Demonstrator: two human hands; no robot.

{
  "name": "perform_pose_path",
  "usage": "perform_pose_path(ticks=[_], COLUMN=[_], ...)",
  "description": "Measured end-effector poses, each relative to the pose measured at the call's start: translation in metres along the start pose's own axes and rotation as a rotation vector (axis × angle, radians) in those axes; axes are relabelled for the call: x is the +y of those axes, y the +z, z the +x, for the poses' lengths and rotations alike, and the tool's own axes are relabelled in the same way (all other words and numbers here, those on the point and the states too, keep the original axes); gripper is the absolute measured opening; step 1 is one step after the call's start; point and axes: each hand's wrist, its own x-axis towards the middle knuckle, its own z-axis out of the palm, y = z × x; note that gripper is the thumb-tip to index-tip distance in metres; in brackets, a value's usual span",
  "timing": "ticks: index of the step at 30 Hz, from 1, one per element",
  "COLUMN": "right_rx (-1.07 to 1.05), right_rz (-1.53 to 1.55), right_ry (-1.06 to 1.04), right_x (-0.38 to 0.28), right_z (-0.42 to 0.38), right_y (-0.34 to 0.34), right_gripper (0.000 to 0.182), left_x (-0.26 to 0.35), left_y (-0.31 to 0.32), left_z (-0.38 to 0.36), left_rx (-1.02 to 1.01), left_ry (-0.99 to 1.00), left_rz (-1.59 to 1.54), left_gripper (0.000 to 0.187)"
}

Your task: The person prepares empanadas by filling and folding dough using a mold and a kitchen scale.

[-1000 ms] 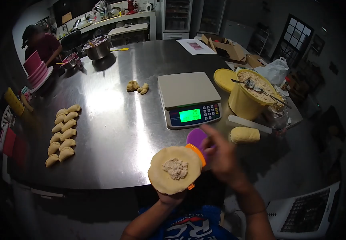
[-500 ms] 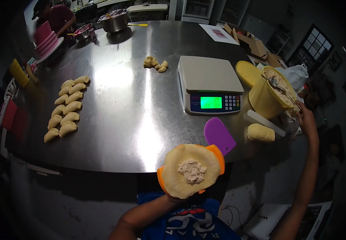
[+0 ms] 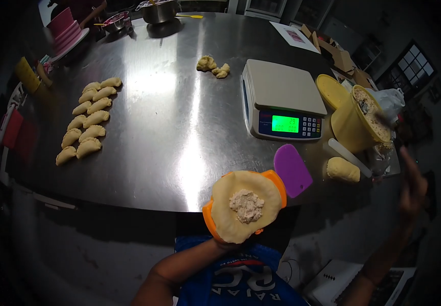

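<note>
My left hand point(image 3: 225, 245) is mostly hidden beneath an orange dumpling press point(image 3: 208, 220), holding it up at the table's front edge. Across the opened press lies a round sheet of dough point(image 3: 224, 196), with a mound of pale, shredded-looking filling point(image 3: 247, 206) at its middle. Off to the right, my right hand point(image 3: 414, 189) is blurred by motion, its fingers stretched upward and nothing visible in them. It is apart from the yellow tub point(image 3: 352, 128) of filling, which leans to the right. Near the tub are a whitish stick point(image 3: 349, 157) and a block of dough point(image 3: 343, 170).
A purple scraper point(image 3: 292, 171) lies below a lit digital scale point(image 3: 284, 86). Several crimped pastries point(image 3: 92, 118) form two rows on the left of the metal table point(image 3: 154, 168). Dough scraps point(image 3: 212, 66) sit farther back. Behind are a pot point(image 3: 160, 13) and another person's arm point(image 3: 94, 13).
My right hand has left the tub's rim and moved down and to the right. The view has shifted slightly; the press stays in my left hand.
</note>
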Motion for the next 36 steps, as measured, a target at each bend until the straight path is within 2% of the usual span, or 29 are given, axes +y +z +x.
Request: perform_pose_path(ticks=[1, 3, 4, 6, 7, 9, 10, 12, 16, 18, 19, 21, 22, 24, 25, 27, 31, 33, 34, 36], right_rx=[-0.09, -0.183, -0.27, -0.358, -0.386, -0.449, -0.45, -0.466, -0.468, -0.452, -0.453, -0.426, -0.425, -0.409, -0.409, -0.377, -0.385, -0.402, -0.4, -0.401], right_rz=[0.129, -0.043, -0.069, -0.091, -0.098, -0.067, -0.063, -0.042, -0.064, -0.095, -0.095, -0.082, -0.086, -0.073, -0.071, -0.134, -0.115, -0.042, -0.044, -0.024], right_ry=[-0.018, -0.291, -0.272, -0.26, -0.267, -0.285, -0.29, -0.343, -0.378, -0.268, -0.267, -0.263, -0.257, -0.343, -0.346, -0.267, -0.268, -0.333, -0.334, -0.249], right_x=[-0.025, -0.073, -0.096, -0.119, -0.123, -0.129, -0.13, -0.132, -0.134, -0.137, -0.137, -0.138, -0.139, -0.139, -0.14, -0.141, -0.141, -0.139, -0.139, -0.139], right_z=[-0.008, -0.011, -0.01, -0.01, -0.011, -0.007, -0.005, -0.005, -0.003, 0.0, 0.001, 0.006, 0.006, 0.005, 0.006, 0.008, 0.006, 0.003, 0.005, 0.006], right_y=[0.004, 0.025, 0.028, 0.03, 0.033, 0.036, 0.042, 0.056, 0.057, 0.039, 0.04, 0.045, 0.05, 0.062, 0.057, 0.043, 0.051, 0.07, 0.066, 0.055], right_gripper=[0.044, 0.052, 0.053, 0.055, 0.055, 0.054, 0.054, 0.054, 0.053, 0.053, 0.053, 0.049, 0.049, 0.05, 0.05, 0.051, 0.052, 0.051, 0.051, 0.053], left_x=[0.003, 0.006, 0.0, -0.017, -0.018, -0.018, -0.018, -0.018, -0.014, -0.023, -0.022, -0.018, -0.019, -0.019, -0.017, -0.008, -0.012, -0.014, -0.016, -0.018], left_y=[0.002, 0.006, 0.004, -0.003, -0.005, -0.008, -0.007, -0.002, -0.003, -0.005, -0.005, -0.005, -0.003, 0.0, -0.002, -0.008, -0.01, -0.005, -0.004, -0.005], left_z=[-0.001, -0.001, 0.001, 0.002, 0.001, -0.002, -0.006, -0.014, -0.014, -0.02, -0.018, -0.007, -0.01, -0.018, -0.017, -0.015, -0.018, -0.018, -0.019, -0.022], left_rx=[0.0, 0.036, 0.04, -0.115, -0.108, -0.061, -0.055, 0.038, 0.044, -0.002, -0.002, -0.048, -0.054, 0.007, 0.01, -0.079, -0.165, -0.066, -0.066, -0.066], left_ry=[-0.008, -0.106, -0.109, -0.206, -0.204, -0.093, -0.093, -0.22, -0.271, -0.391, -0.393, -0.203, -0.203, -0.184, -0.184, -0.477, -0.457, -0.306, -0.303, -0.207], left_rz=[0.003, 0.02, 0.021, -0.519, -0.516, -0.259, -0.255, -0.258, -0.287, -0.443, -0.444, -0.345, -0.349, -0.102, -0.1, -0.429, -0.22, -0.195, -0.196, -0.13], left_gripper=[0.063, 0.05, 0.05, 0.05, 0.05, 0.052, 0.052, 0.054, 0.057, 0.06, 0.06, 0.063, 0.063, 0.062, 0.062, 0.063, 0.062, 0.063, 0.063, 0.064])
